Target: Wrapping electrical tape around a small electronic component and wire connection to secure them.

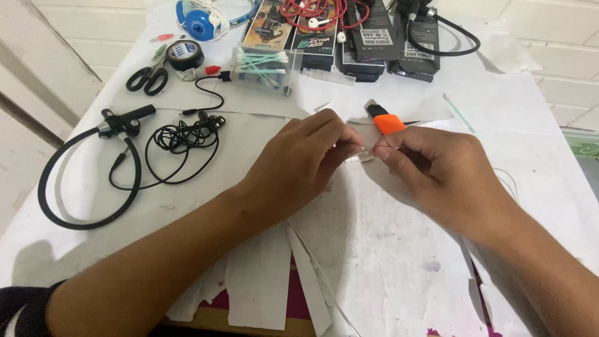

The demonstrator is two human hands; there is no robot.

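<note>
My left hand (306,162) and my right hand (437,165) meet over the white paper-covered table (387,249). Between their fingertips they pinch a small clear piece (360,155) with a thin pale wire. An orange utility knife (385,120) lies just beyond my right hand's fingers. What the clear piece is exactly is too small to tell.
A black neckband earphone (87,168) and coiled black earbuds (184,137) lie at left. Scissors (148,78), a tape roll (185,54), a clear box of cotton swabs (262,65), a loose cotton swab (458,112), dark retail boxes (380,37), red earphones (315,12) and a blue case (198,22) sit at the back.
</note>
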